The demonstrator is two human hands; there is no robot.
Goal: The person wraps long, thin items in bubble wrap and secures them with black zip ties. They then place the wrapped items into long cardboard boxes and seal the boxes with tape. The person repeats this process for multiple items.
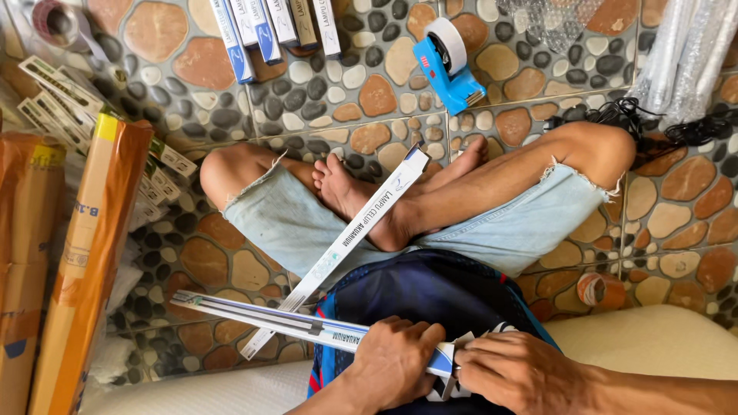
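I sit cross-legged on a pebble-patterned floor. My left hand (pixel 396 361) is wrapped around a long narrow white and blue box (pixel 265 317) held level across my lap, near its right end. My right hand (pixel 519 370) pinches the open flap at that same end. A second long white box (pixel 350 238) lies slanted across my legs, from near my foot down to below the first box.
A blue tape dispenser (pixel 450 61) with a white roll stands beyond my knees. Several more long boxes (pixel 269 27) lean at the top. Tall orange-brown wrapped packages (pixel 92 253) stand at the left. Black cable (pixel 638 119) and bubble-wrapped tubes (pixel 688 54) lie at the right.
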